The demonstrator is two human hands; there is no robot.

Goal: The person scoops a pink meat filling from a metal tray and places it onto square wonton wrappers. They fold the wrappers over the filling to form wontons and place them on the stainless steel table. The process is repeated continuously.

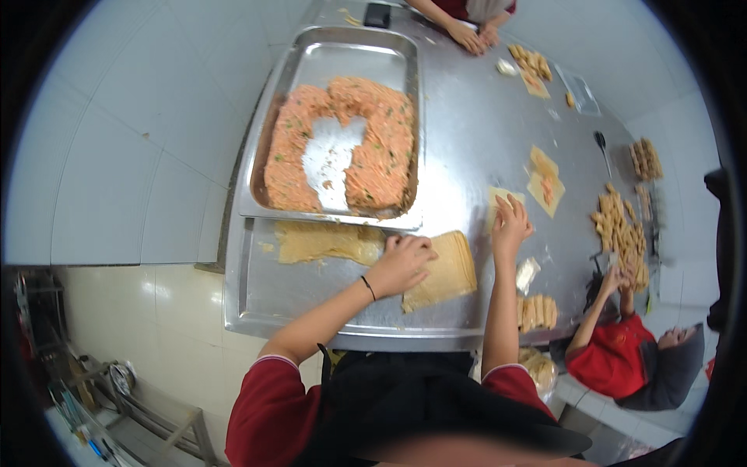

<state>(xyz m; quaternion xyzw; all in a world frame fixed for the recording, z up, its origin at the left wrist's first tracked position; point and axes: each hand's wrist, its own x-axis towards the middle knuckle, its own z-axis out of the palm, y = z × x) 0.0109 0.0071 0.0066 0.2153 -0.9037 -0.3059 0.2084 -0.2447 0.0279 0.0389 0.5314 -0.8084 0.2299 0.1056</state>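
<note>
My left hand [402, 265] is at the left edge of a stack of thin yellowish wrapper sheets [447, 282]. Its fingers are curled together, and what they may pinch is hidden. To the right, my right hand [510, 227] rests over a single wrapper sheet [495, 201] on the steel table, fingers bent and apart. Another wrapper [542, 177] lies beyond it with a strip of orange filling on it. A crumpled pile of sheets [319, 242] lies left of my left hand, below a deep steel pan [257, 180] holding orange minced filling with green bits [379, 156].
Finished rolls [537, 312] sit near the front edge, beside a small white lump [527, 274]. More rolls are heaped [620, 226] at the right, near a black-handled spoon [601, 142]. A co-worker in red [611, 354] works there; another person's hands [472, 37] are at the far end.
</note>
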